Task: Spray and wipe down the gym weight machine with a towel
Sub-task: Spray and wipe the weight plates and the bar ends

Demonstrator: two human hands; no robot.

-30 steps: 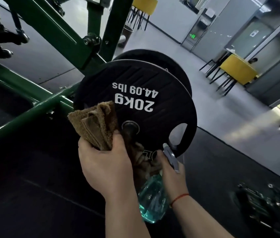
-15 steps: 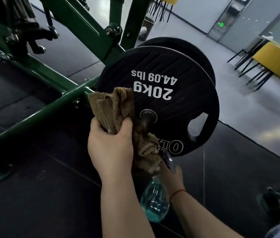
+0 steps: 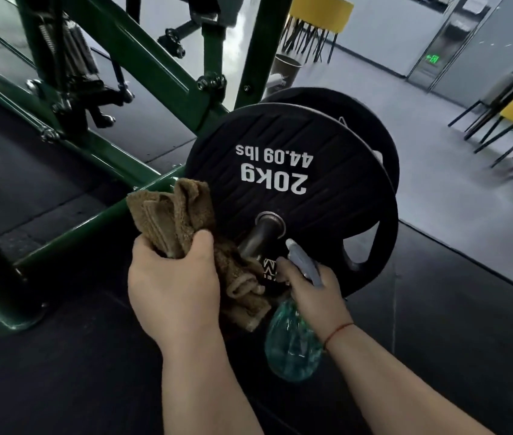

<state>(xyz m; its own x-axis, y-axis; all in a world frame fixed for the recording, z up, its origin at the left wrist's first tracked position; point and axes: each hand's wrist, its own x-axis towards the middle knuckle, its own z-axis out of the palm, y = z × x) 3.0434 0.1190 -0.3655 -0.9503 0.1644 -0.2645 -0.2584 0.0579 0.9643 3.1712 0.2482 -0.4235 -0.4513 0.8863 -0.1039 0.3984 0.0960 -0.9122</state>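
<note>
- Head view: left hand [image 3: 173,284] has its fingers curled tight round a bunched towel [image 3: 179,215]. Cloth sticks out above the thumb and hangs below the fingers; contact with the weight plate [image 3: 327,171] cannot be told.
- Steel peg [image 3: 263,237] sits just right of the left fingertips.
- Right hand [image 3: 314,287] is wrapped round the spray bottle [image 3: 292,340] neck, with the nozzle [image 3: 303,262] ahead of the fingers, near the plate.
- Judgement: mist lightly, flatten the towel, wipe from the peg outward in arcs.
</note>
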